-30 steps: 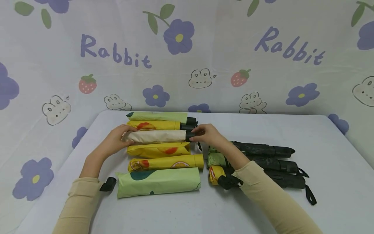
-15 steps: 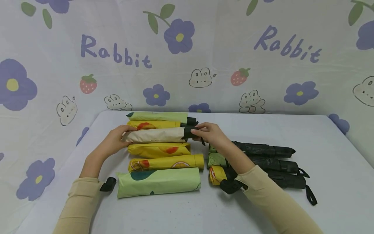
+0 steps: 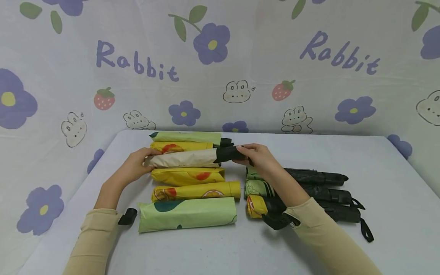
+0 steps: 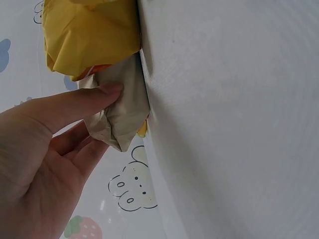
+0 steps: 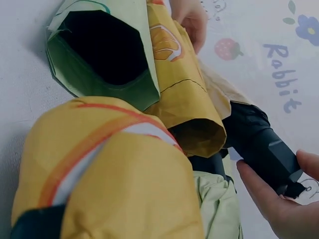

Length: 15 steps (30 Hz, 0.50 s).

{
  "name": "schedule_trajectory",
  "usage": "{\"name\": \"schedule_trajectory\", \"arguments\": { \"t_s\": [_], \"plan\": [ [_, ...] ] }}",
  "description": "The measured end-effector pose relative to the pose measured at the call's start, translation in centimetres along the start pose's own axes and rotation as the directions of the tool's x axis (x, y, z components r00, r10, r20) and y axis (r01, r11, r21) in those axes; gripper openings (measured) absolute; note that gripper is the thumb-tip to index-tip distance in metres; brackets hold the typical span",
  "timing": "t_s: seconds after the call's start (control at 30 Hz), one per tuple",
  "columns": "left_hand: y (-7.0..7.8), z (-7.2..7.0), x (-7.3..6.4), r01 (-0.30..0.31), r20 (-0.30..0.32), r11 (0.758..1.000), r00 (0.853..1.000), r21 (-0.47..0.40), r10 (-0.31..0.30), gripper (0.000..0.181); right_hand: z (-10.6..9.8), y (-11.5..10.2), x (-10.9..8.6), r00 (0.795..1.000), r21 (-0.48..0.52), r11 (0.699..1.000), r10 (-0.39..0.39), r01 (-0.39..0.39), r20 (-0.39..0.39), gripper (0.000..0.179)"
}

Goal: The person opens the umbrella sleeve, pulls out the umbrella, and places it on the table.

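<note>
My left hand (image 3: 135,163) pinches the closed end of a cream umbrella sleeve (image 3: 185,158); the left wrist view shows the thumb pressed on its crumpled end (image 4: 122,107). Out of the sleeve's other end sticks a black folded umbrella (image 3: 228,154). My right hand (image 3: 259,157) holds it by the handle, which lies between thumb and fingers in the right wrist view (image 5: 271,154). The rest of the umbrella is hidden in the sleeve. Behind lie a yellow sleeve (image 3: 182,146) and a light green sleeve (image 3: 187,136), the green one with a black handle showing.
In front of the cream sleeve lie two yellow sleeves (image 3: 187,175) and a wider light green sleeve (image 3: 187,214), whose dark hollow mouth shows in the right wrist view. Several folded umbrellas (image 3: 331,196) with black handles lie side by side under and beyond my right forearm.
My right hand has moved right with the black handle, so more of the umbrella shows outside the cream sleeve. My left hand has stayed in place on the sleeve's closed end.
</note>
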<state>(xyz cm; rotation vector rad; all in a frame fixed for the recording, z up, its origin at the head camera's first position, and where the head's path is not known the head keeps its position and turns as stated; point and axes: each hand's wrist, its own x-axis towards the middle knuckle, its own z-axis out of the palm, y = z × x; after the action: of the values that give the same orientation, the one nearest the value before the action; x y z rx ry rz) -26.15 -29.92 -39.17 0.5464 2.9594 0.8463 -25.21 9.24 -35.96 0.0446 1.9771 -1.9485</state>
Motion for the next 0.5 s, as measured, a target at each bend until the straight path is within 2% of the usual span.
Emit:
{"name": "schedule_trajectory", "arguments": {
  "t_s": [0.5],
  "plan": [
    [0.1, -0.1, -0.1, -0.017, 0.003, 1.0, 1.0, -0.008, 0.017, 0.042, -2.1, -0.3, -1.4, 0.996, 0.129, 0.99, -0.056, 0.065, -0.073, 0.056]
  ]
}}
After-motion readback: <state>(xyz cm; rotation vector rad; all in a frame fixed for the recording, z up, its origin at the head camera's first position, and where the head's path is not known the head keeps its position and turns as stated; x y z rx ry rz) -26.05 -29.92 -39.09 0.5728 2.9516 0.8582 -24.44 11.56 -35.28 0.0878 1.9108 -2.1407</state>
